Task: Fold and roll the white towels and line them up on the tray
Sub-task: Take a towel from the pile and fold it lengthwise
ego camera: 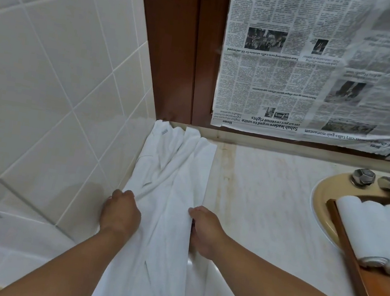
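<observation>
Beside the wall (pixel 48 77), our left hand (pixel 121 212) and right hand (pixel 204 232) grip the rumpled towel (pixel 175 175); we should tug it flat first.

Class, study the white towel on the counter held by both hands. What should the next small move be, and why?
Probably draw the left hand and right hand apart to spread the towel flat: it lies bunched in long creases on the counter, with one grip on each side edge, so it cannot yet be folded neatly.
</observation>
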